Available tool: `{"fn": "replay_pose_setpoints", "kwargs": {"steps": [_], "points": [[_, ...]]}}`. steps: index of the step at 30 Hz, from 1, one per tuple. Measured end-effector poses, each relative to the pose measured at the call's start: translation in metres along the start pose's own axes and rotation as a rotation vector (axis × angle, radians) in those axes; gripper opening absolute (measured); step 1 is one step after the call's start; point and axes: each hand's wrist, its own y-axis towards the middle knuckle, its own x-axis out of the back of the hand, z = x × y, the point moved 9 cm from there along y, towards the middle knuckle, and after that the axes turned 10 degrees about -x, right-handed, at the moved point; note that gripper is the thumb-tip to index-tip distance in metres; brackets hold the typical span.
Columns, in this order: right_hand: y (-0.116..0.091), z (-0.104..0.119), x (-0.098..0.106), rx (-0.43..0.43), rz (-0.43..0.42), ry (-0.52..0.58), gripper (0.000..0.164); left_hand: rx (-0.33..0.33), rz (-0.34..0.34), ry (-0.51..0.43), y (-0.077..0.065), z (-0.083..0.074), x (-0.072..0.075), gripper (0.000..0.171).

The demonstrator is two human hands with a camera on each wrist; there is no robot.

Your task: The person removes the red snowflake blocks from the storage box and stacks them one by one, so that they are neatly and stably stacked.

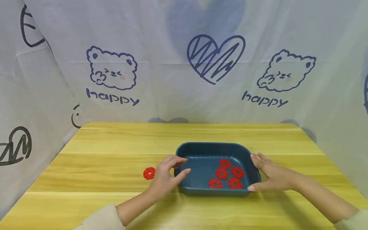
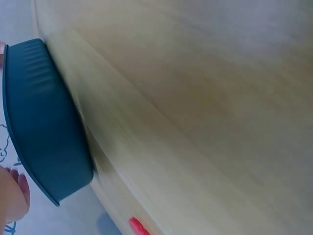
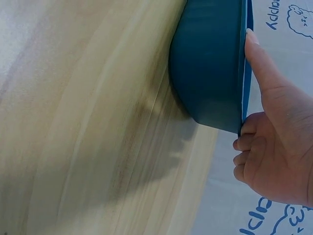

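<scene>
A dark blue rectangular basin sits on the table, with several red notched plastic discs lying inside it, mostly toward the right. At its left end, my left hand hovers with thumb and fingers spread apart over the rim; the left wrist view shows this hand beside the basin wall. My right hand grips the right end, thumb at the near corner and fingers on the rim. In the right wrist view, the thumb of the right hand lies along the basin's edge.
One more red notched disc lies on the wooden table, left of the basin and partly behind the left hand. A white cloth with bear and heart drawings hangs behind the table and at its sides.
</scene>
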Motion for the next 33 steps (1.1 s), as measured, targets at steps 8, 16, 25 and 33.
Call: {"fn": "replay_pose_setpoints", "kwargs": {"steps": [8, 16, 25, 33], "points": [[-0.001, -0.002, -0.001, -0.016, 0.017, 0.021, 0.109, -0.016, 0.094, -0.034, 0.014, -0.008, -0.027, 0.023], [-0.001, -0.002, -0.002, -0.026, 0.023, 0.016, 0.109, 0.034, 0.279, -0.100, 0.028, -0.005, -0.063, 0.024], [0.000, -0.003, -0.002, -0.022, 0.035, 0.023, 0.109, 0.045, 0.760, -0.034, 0.022, 0.006, -0.114, 0.032], [0.000, 0.000, -0.001, -0.009, 0.032, 0.033, 0.109, -0.032, 0.965, 0.060, 0.013, 0.012, -0.140, 0.030]]}}
